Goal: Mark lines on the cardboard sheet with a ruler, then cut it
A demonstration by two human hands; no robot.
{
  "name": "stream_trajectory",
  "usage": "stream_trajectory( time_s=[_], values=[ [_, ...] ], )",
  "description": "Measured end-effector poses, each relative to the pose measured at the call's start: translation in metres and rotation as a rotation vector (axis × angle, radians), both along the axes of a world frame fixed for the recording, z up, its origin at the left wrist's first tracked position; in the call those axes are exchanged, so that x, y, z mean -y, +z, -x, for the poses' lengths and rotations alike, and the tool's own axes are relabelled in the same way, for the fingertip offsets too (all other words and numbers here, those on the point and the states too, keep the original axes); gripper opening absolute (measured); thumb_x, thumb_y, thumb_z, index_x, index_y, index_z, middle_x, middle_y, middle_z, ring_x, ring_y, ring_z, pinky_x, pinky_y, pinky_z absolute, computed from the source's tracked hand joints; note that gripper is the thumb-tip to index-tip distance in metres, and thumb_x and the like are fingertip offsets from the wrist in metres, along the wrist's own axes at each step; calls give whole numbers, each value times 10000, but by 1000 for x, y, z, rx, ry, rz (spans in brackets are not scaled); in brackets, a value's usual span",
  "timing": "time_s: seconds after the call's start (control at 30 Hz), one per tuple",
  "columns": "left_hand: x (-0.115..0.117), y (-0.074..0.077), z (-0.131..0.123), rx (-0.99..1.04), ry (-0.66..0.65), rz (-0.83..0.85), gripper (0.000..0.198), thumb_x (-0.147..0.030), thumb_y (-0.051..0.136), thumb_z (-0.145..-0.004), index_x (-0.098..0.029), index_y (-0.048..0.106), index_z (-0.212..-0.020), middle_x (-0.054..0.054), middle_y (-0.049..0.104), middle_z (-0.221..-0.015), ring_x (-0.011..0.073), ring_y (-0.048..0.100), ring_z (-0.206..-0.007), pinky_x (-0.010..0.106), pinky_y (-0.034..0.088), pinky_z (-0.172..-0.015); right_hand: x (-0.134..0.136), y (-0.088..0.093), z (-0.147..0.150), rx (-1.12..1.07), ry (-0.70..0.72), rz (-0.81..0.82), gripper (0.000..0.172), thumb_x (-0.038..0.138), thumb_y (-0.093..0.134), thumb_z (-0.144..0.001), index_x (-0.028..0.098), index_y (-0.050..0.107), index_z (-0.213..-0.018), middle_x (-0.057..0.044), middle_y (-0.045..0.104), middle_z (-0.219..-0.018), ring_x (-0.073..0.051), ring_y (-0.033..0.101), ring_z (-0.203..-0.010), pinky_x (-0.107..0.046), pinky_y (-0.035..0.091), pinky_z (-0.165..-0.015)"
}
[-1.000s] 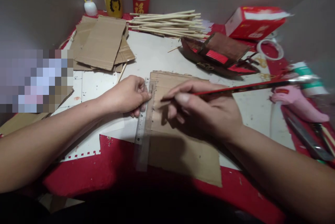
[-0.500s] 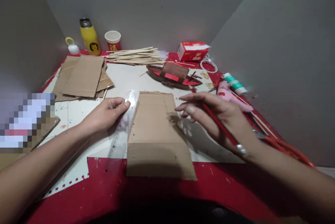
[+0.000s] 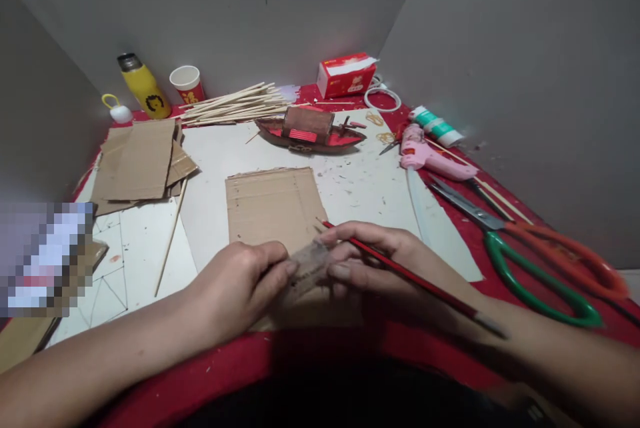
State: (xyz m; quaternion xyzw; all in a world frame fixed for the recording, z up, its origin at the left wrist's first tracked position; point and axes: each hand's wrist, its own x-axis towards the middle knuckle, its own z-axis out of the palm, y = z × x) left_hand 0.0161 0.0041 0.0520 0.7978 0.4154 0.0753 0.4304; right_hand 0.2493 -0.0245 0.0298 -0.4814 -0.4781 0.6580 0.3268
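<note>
My left hand [image 3: 250,281] is closed on one end of a clear plastic ruler [image 3: 309,269], held over the cardboard piece. In my right hand [image 3: 380,251], a red pencil [image 3: 415,280] rests between thumb and fingers, its point towards the far left. The right fingertips are at the ruler's other end; whether they grip it I cannot tell. Beneath both hands lies the brown cardboard piece [image 3: 270,205], with small pencil marks near its edges. Its near part is partly hidden by the hands and shadow.
Behind stands a model boat [image 3: 310,131]. To the right are scissors [image 3: 500,228] and a pink glue gun [image 3: 430,158]. Cardboard sheets [image 3: 143,158] and a loose stick [image 3: 171,238] lie left. Sticks [image 3: 235,107], a paper cup [image 3: 186,85] and a yellow bottle [image 3: 143,88] line the back.
The ruler has left the cardboard's left side and moved between my hands. Both hands have come nearer to me and closer together. The view has shifted, showing the scissors more fully.
</note>
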Motion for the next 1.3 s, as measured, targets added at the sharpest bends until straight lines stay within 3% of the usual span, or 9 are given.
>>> stream_trajectory(
  time_s=[0.17,0.3,0.37,0.53,0.67,0.97,1.13,1.2,1.3],
  values=[
    [6,-2,0,75,20,255,223,-371,513,-973,-200,622,-882,-26,591,-736,123,506,-672,240,373,-603,-5,-3,-12,-21,-125,9,331,436,801,-775,195,677,-965,-16,705,-646,-127,647,-537,-236,542,-532],
    [8,1,6,233,133,481,223,-368,522,-980,-177,626,-932,-22,600,-754,106,488,-652,231,377,-603,-17,-7,-19,-42,-267,-92,360,423,822,-758,181,683,-984,3,673,-570,-120,612,-501,-243,543,-529],
    [7,3,8,248,164,491,215,-365,523,-979,-182,629,-1009,-11,627,-792,111,513,-659,233,391,-601,-20,-10,-20,-42,-295,-109,383,424,822,-758,179,682,-1017,2,675,-580,-123,608,-507,-253,542,-532],
    [2,2,16,51,158,1,376,-330,664,-889,-235,601,-1247,56,702,-1047,215,651,-893,333,517,-763,-25,-14,-25,-5,-460,-132,427,435,829,-736,195,680,-1057,13,665,-587,-142,616,-533,-279,531,-549],
    [-7,-5,25,-2,96,-432,376,-303,585,-947,-203,589,-1309,106,689,-1098,237,662,-971,385,539,-831,-27,-15,-29,24,-528,-141,470,475,825,-721,201,681,-1075,18,654,-580,-150,611,-543,-280,508,-547],
    [-32,-7,22,-14,92,-377,387,-336,653,-923,-162,637,-1268,98,729,-1137,226,683,-1023,365,536,-893,-31,-17,-36,171,-445,-206,502,549,719,-799,226,656,-1177,-15,691,-662,-197,662,-593,-340,561,-586],
    [-32,-7,16,7,32,-298,384,-305,656,-916,-136,644,-1261,112,726,-1140,229,678,-1017,368,528,-898,-29,-19,-39,559,-318,-594,571,476,733,-797,257,596,-1306,-113,700,-1229,-314,690,-1078,-478,580,-900],
    [-31,-8,13,10,22,-273,395,-307,657,-917,-136,638,-1272,107,725,-1111,229,672,-995,374,528,-882,-29,-22,-38,630,-214,-733,521,433,741,-802,276,625,-1285,-104,695,-1229,-322,672,-1101,-482,571,-910],
    [-30,-11,8,22,23,-234,380,-310,680,-902,-140,652,-1241,97,724,-1077,226,666,-976,369,529,-856,-32,-29,-38,621,-25,-872,366,356,729,-835,286,687,-1192,-77,751,-1016,-277,706,-881,-422,585,-740]
  ],
)
